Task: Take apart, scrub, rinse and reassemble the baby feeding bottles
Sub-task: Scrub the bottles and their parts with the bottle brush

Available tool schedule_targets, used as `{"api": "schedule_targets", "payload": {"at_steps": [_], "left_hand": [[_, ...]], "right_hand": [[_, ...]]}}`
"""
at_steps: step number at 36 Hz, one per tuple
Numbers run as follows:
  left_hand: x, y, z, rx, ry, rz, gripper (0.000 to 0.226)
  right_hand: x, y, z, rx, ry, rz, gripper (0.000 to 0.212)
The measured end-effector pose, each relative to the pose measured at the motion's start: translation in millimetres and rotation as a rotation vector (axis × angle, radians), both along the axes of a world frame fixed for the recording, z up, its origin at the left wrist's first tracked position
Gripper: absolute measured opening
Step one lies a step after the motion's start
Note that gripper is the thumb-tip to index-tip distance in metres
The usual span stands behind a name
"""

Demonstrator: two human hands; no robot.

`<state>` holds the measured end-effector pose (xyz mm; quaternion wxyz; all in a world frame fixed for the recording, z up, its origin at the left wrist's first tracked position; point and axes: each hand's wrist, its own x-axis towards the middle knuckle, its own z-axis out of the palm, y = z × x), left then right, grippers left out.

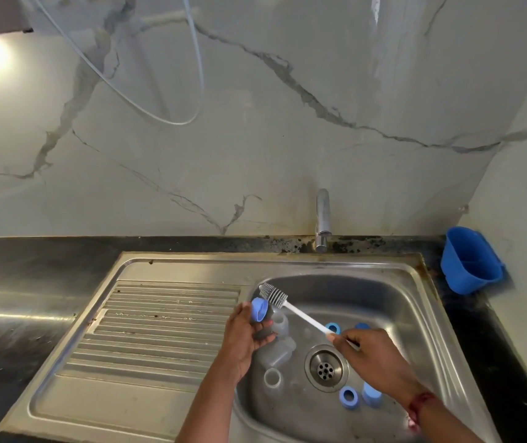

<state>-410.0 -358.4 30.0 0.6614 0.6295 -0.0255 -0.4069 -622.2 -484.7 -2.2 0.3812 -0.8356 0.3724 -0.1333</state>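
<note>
Left hand: Your left hand (243, 337) is lifted over the sink's (383, 295) left side, its fingers and thumb curled round a blue cap (259, 310).
Right hand: Your right hand (374, 356) pinches the white handle of the brush (307, 318). The bristle head is just beside the cap. A red thread (420, 406) circles the wrist.
In the sink: Two clear bottles (276, 351) lie under the left hand, with a clear ring (272, 377) near them. Blue rings (348, 397) lie around the drain (326, 367).
Surface: The steel sink and its ribbed drainboard (166, 321) are set in a black tabletop (16, 282).
Room: A tap (323, 215) stands behind the sink and a blue tub (470, 263) sits in the right corner, against a veined marble wall (255, 123).
</note>
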Motion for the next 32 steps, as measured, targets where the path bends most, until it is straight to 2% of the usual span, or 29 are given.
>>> {"api": "schedule_targets", "payload": {"at_steps": [5, 9, 11, 14, 19, 22, 27, 30, 32], "left_hand": [[-2.6, -0.8, 1.9, 0.019, 0.011, -0.032, 0.02], [0.4, -3.0, -3.1, 0.094, -0.079, -0.021, 0.02], [2.5, -3.9, -8.0, 0.15, -0.171, -0.01, 0.023], [3.4, -5.3, -17.4, 0.255, -0.438, -0.053, 0.027], [-1.3, -3.4, -25.0, 0.339, -0.719, -0.195, 0.014], [1.0, -1.9, -28.1, 0.315, -0.707, -0.156, 0.015], [23.2, -0.7, -40.7, 0.35, -0.681, -0.043, 0.036], [21.3, -1.4, -27.0, 0.298, -0.695, -0.086, 0.016], [20.0, -2.4, -24.0, 0.229, -0.708, -0.113, 0.01]], "right_hand": [[-0.5, 2.0, 1.6, -0.046, 0.053, 0.003, 0.057], [-6.9, 5.6, 7.1, -0.094, 0.093, 0.001, 0.051], [-7.4, 8.6, 10.7, -0.113, 0.133, 0.007, 0.051], [-2.7, 11.1, 13.0, -0.128, 0.175, -0.007, 0.05], [8.4, 7.6, 12.5, -0.107, 0.207, -0.017, 0.05], [11.1, 4.1, 11.2, -0.111, 0.193, -0.014, 0.051], [10.8, 5.5, 10.6, -0.111, 0.176, 0.001, 0.054], [13.3, 5.2, 13.1, -0.09, 0.176, -0.003, 0.055], [16.6, 2.1, 14.9, -0.071, 0.167, -0.016, 0.056]]}}
